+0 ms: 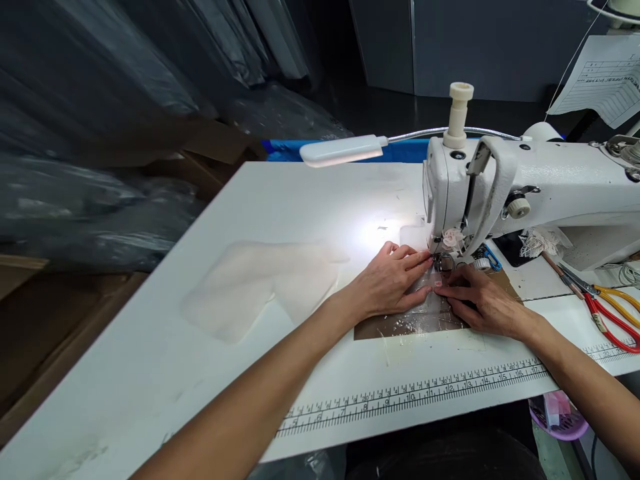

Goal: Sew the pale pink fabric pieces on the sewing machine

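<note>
My left hand (393,280) lies flat on a thin, sheer piece of fabric (423,317) at the needle of a white sewing machine (530,183), fingers stretched toward the presser foot (443,259). My right hand (480,300) presses the same piece from the right, fingertips meeting the left hand's just in front of the needle. The fabric covers a brown plate area of the white table (250,220). A small pale fabric flower (453,238) sits by the needle bar.
Pale sheer fabric pieces (260,280) lie to the left on the table. A lit gooseneck lamp (343,150) hangs over it. Red and yellow scissors (607,310) lie at the right. A printed ruler (425,393) runs along the front edge. A purple basket (560,417) sits below.
</note>
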`<state>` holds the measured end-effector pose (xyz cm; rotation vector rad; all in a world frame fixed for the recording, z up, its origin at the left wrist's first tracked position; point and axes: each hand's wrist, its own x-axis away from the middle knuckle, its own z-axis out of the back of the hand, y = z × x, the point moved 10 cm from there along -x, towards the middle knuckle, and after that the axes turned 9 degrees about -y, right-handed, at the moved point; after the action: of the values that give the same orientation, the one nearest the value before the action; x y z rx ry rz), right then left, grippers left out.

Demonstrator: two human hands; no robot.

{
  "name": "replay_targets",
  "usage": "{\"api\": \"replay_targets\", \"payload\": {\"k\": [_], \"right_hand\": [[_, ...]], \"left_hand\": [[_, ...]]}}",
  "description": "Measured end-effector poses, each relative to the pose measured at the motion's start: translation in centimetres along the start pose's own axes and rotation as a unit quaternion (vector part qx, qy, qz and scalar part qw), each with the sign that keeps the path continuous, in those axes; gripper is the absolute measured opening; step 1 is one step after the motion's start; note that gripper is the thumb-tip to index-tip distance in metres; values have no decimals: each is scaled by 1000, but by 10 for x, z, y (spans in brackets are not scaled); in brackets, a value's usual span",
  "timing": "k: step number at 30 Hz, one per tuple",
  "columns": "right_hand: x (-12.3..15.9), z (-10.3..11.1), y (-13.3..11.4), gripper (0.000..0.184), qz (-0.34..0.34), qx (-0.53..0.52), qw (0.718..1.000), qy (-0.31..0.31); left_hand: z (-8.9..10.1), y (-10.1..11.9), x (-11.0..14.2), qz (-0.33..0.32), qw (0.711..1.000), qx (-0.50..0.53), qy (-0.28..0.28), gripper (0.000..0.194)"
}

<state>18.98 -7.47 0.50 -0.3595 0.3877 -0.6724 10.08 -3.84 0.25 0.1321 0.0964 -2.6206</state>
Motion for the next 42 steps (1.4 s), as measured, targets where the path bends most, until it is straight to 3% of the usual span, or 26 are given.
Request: {"api": "replay_targets", "payload": {"k": [8, 18, 27, 31, 42], "right_hand": [[1, 3, 0, 30, 13, 4, 1000, 16], [1, 3, -1, 30, 23, 20, 999, 12], [2, 0, -2, 32, 14, 33, 999, 17], [2, -1, 0, 34, -2, 38, 999, 14], [1, -4, 5, 37, -45, 26, 999, 14]], "left_hand": [[1, 2, 0, -1, 1000, -21, -3, 44], [14, 23, 8, -99, 989, 12, 112, 23], [19, 23, 13, -97, 991, 19, 89, 31], [12, 19, 10, -71, 996, 6, 60, 32], [6, 6, 3, -4, 998, -35, 54, 38]]}}
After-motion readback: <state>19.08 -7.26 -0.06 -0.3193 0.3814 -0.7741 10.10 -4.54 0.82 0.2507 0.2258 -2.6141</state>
